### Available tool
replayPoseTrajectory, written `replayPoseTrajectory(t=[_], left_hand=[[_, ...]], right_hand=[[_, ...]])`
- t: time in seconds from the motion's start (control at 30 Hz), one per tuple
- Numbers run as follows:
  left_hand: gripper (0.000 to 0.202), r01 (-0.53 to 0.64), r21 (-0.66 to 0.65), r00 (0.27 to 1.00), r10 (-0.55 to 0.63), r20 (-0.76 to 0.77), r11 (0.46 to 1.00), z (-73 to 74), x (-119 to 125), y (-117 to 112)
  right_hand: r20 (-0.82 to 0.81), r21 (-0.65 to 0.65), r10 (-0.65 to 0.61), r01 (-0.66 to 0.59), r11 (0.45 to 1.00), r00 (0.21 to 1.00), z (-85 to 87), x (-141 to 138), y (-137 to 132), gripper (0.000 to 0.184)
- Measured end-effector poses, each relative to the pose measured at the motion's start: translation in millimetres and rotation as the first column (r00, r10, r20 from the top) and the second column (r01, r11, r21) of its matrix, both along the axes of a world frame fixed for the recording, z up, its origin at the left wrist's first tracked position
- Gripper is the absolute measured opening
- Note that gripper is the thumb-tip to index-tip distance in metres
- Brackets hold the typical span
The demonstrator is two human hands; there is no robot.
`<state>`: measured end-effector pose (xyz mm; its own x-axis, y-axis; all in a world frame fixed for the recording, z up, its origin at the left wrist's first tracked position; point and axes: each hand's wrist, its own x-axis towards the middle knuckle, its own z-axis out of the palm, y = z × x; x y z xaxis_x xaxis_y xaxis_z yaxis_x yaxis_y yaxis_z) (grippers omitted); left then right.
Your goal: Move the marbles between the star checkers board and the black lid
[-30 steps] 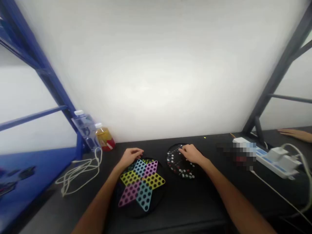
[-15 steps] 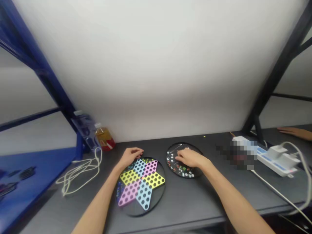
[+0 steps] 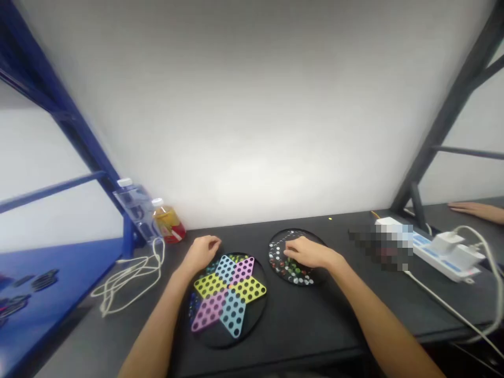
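A round black board with a star of yellow, pink and blue perforated points (image 3: 226, 299) lies on the dark table in front of me. My left hand (image 3: 201, 253) rests curled on its far left rim. To the right sits a round black tray (image 3: 275, 245) holding several small marbles. My right hand (image 3: 308, 253) lies over that tray, fingers bent down among the marbles; whether it grips one is hidden.
A clear water bottle (image 3: 134, 209) and an amber drink bottle (image 3: 168, 222) stand at the back left beside a coiled white cable (image 3: 126, 275). A white power strip (image 3: 441, 251) with plugs lies at right. Another person's hand (image 3: 476, 211) rests at far right.
My right hand has shifted slightly left and toward me over the marble tray. My left hand has slid a little left along the board's rim. The view has tilted slightly.
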<state>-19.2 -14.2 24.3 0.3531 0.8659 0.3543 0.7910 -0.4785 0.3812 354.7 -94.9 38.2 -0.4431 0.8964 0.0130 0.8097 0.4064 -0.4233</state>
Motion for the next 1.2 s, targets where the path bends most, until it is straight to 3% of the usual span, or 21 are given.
replayPoseTrajectory(t=[0.1, 0.23, 0.4, 0.5, 0.63, 0.8, 0.93, 1.07, 1.2], left_hand=[[0.037, -0.029, -0.014, 0.997, 0.028, -0.071, 0.999, 8.1, -6.1, -2.7], [0.046, -0.027, -0.195, 0.997, 0.012, -0.079, 0.98, 18.6, -11.0, -9.6], [0.04, 0.104, -0.523, 0.993, -0.119, 0.006, 0.846, 28.7, -21.4, -16.7], [0.041, 0.13, -0.603, 0.99, -0.136, 0.035, 0.787, 30.3, -29.4, -17.2], [0.036, 0.16, -0.585, 0.983, -0.185, 0.017, 0.795, 30.8, -29.3, -17.0], [0.032, 0.143, -0.46, 0.984, -0.176, -0.029, 0.876, 24.7, -12.8, -15.0], [0.029, 0.168, -0.329, 0.985, -0.172, 0.017, 0.929, 12.5, 0.8, -8.7], [0.027, 0.274, -0.313, 0.961, -0.268, 0.064, 0.909, 7.2, 13.9, -2.2], [0.026, 0.354, -0.351, 0.933, -0.351, 0.075, 0.867, 9.7, 29.8, -2.3]], right_hand=[[-0.004, 0.006, 0.0, 0.0, 1.0, 1.0, 1.5, 0.4, -0.3, 0.034], [0.019, 0.043, -0.019, 0.018, 0.999, 1.0, 2.0, 1.5, 0.4, 0.039], [0.072, 0.078, -0.088, 0.082, 0.994, 0.994, -2.7, 2.6, 4.5, 0.042], [0.111, 0.077, -0.121, 0.113, 0.991, 0.986, -4.4, 2.4, 5.3, 0.044], [0.135, 0.066, -0.153, 0.145, 0.987, 0.979, -1.7, 1.4, 3.8, 0.046], [0.171, 0.028, -0.213, 0.211, 0.977, 0.962, 1.5, 0.4, 3.7, 0.043], [0.157, 0.048, -0.203, 0.198, 0.979, 0.966, -0.1, -1.8, 3.7, 0.041], [0.028, 0.188, -0.198, 0.19, 0.964, 0.98, 2.1, -13.3, 0.0, 0.036], [-0.147, 0.259, -0.078, 0.114, 0.959, 0.986, 4.4, -38.5, -9.7, 0.027]])
